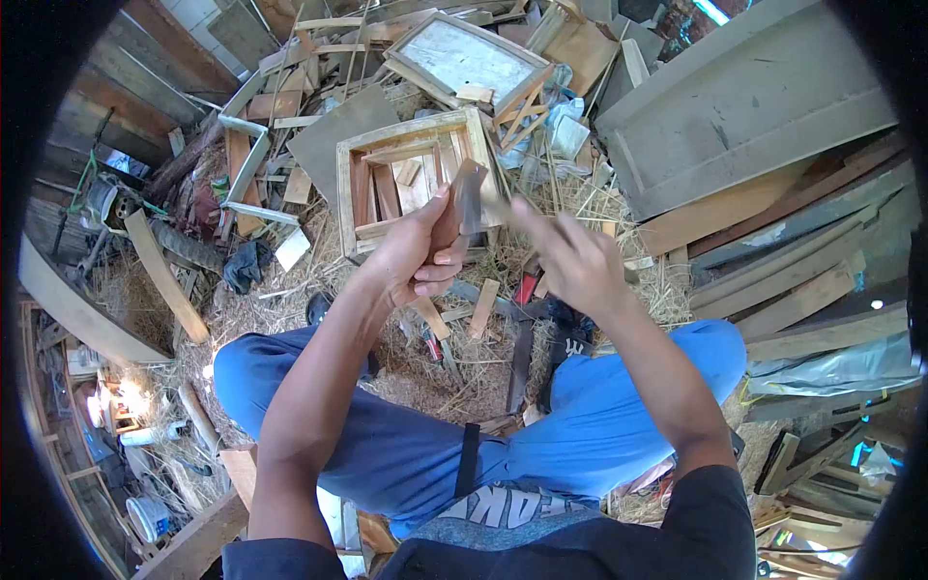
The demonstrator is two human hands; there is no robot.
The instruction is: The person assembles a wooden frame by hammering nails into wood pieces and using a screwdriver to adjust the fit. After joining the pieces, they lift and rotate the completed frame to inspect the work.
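Brown wood [446,230], gripped in your left hand [404,255], probably for steadiness, holds its grey plate [470,203] near your blurred right hand [583,266], whose grip I cannot tell; the frame [345,198] lies beyond both.

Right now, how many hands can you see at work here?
2. The left hand grips a brown piece in front of the open wooden frame; the right hand, blurred, is raised to its right.

Under our left fingers [437,274], the straw-littered floor [242,311] carries small wood offcuts [483,308]; beyond them we have a wooden frame [345,198]; leftward, dark cloth [247,267].
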